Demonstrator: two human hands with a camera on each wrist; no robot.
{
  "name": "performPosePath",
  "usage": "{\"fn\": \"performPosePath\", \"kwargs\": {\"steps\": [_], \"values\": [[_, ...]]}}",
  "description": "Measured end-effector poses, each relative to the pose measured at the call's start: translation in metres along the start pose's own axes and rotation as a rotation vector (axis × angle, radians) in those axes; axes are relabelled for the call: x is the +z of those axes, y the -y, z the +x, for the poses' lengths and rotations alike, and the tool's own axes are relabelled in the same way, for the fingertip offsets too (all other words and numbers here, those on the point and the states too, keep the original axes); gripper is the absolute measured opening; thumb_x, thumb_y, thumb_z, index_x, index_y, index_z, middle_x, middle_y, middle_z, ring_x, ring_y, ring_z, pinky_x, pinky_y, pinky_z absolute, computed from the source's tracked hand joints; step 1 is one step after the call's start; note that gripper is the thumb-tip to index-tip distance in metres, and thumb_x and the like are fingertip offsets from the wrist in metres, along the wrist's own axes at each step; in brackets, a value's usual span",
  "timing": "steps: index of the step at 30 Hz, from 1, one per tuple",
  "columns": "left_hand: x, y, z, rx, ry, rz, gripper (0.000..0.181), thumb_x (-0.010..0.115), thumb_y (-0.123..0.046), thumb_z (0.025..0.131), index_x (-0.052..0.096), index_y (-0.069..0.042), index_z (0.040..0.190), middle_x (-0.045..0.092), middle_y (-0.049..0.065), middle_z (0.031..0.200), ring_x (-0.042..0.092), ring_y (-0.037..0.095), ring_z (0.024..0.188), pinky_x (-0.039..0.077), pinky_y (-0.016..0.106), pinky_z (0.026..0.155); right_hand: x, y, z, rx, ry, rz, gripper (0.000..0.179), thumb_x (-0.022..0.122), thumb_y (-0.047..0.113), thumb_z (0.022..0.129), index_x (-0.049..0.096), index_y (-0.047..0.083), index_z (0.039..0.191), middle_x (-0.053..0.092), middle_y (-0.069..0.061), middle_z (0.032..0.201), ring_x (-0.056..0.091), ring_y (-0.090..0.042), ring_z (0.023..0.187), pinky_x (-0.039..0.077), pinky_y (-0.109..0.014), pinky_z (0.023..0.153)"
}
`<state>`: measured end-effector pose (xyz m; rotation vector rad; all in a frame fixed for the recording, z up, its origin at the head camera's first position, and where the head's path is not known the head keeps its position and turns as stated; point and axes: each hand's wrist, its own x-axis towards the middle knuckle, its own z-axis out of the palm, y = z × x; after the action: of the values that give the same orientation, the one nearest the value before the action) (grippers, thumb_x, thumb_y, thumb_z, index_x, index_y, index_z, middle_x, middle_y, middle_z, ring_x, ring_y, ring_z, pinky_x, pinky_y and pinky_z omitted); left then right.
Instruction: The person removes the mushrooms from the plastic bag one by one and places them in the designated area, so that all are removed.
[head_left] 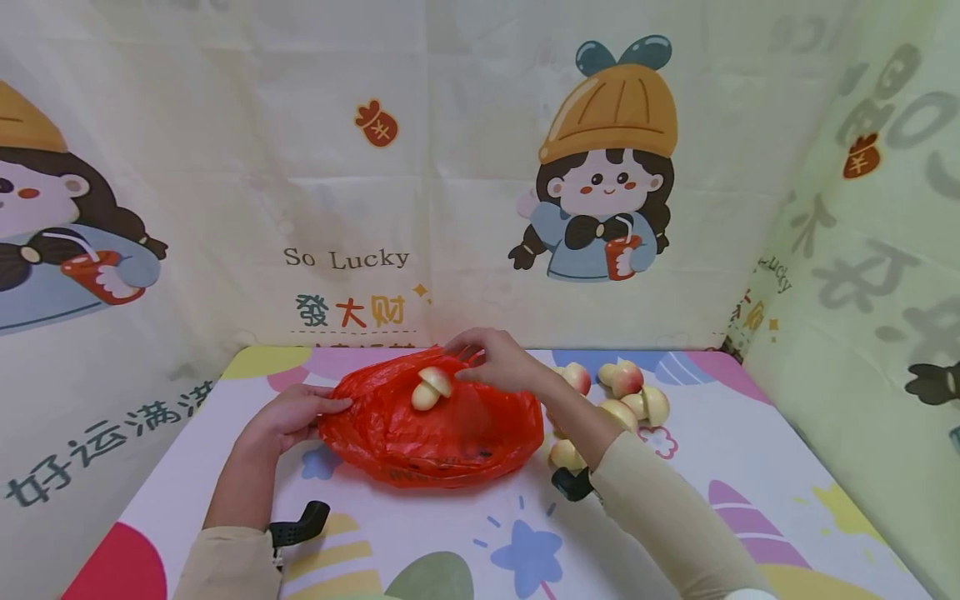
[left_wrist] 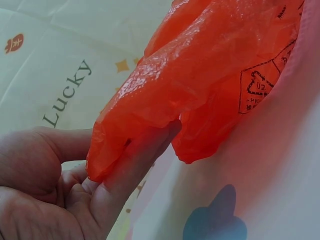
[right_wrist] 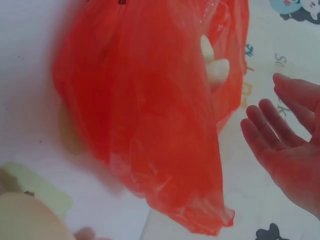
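A red plastic bag [head_left: 465,433] lies with its mouth spread wide on the table. Inside it rests a cream toy mushroom [head_left: 427,393], partly visible past the bag's edge in the right wrist view too. My left hand [head_left: 292,414] pinches the bag's left rim, thumb on one side and fingers on the other, as the left wrist view also shows. Above the bag's back edge, beside the mushroom, hovers my right hand [head_left: 495,360]. Its fingers are loosely bent and hold nothing; in the right wrist view this hand [right_wrist: 290,140] is apart from the bag.
Several more toy mushrooms [head_left: 626,379], cream with some reddish caps, lie in a group right of the bag, partly behind my right forearm. The table [head_left: 622,533] has a printed cover. Printed cloth walls [head_left: 465,208] stand behind and at both sides.
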<state>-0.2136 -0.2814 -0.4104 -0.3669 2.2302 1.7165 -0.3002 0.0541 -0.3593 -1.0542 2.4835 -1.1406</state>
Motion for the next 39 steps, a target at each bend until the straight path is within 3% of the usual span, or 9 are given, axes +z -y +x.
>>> {"fn": "performPosePath", "kwargs": {"steps": [17,24,28,34,39], "values": [[0.001,0.001,0.000,0.016,0.008,-0.002,0.056,0.069,-0.022,0.101,0.054,0.008,0.146,0.075,0.008,0.105,0.073,0.021,0.082,0.064,0.031,0.077,0.018,0.003,0.025,0.021,0.121,-0.129,0.040,0.076,0.006,0.093,0.071,0.012,0.132,0.066,-0.005,0.135,0.061,-0.027,0.122,0.059,-0.034,0.097],[0.002,-0.001,-0.002,0.020,0.011,-0.008,0.056,0.069,-0.022,0.101,0.053,0.008,0.146,0.076,0.008,0.103,0.073,0.021,0.082,0.064,0.031,0.077,0.024,0.001,0.030,-0.005,0.140,-0.219,0.041,0.075,0.006,0.093,0.070,0.013,0.132,0.064,-0.008,0.139,0.056,-0.030,0.128,0.052,-0.044,0.108],[0.001,-0.001,-0.002,0.017,0.008,-0.008,0.055,0.069,-0.021,0.101,0.053,0.009,0.145,0.076,0.008,0.102,0.073,0.021,0.081,0.064,0.031,0.076,0.029,-0.001,0.032,-0.003,0.148,-0.284,0.045,0.076,0.010,0.094,0.068,0.015,0.137,0.062,-0.006,0.144,0.054,-0.027,0.134,0.048,-0.044,0.113],[0.001,0.002,-0.001,0.019,0.013,-0.008,0.055,0.069,-0.021,0.101,0.054,0.008,0.145,0.076,0.007,0.101,0.073,0.022,0.080,0.063,0.031,0.075,0.037,-0.005,0.034,0.013,0.161,-0.406,0.051,0.077,0.016,0.094,0.065,0.024,0.142,0.063,0.002,0.144,0.054,-0.021,0.132,0.051,-0.038,0.109],[0.002,0.002,0.000,0.022,0.012,-0.006,0.055,0.069,-0.022,0.101,0.055,0.008,0.145,0.076,0.007,0.100,0.072,0.021,0.079,0.063,0.031,0.074,0.041,-0.008,0.035,0.039,0.165,-0.410,0.053,0.076,0.012,0.094,0.063,0.024,0.144,0.060,-0.001,0.145,0.053,-0.021,0.132,0.053,-0.038,0.108]]}}
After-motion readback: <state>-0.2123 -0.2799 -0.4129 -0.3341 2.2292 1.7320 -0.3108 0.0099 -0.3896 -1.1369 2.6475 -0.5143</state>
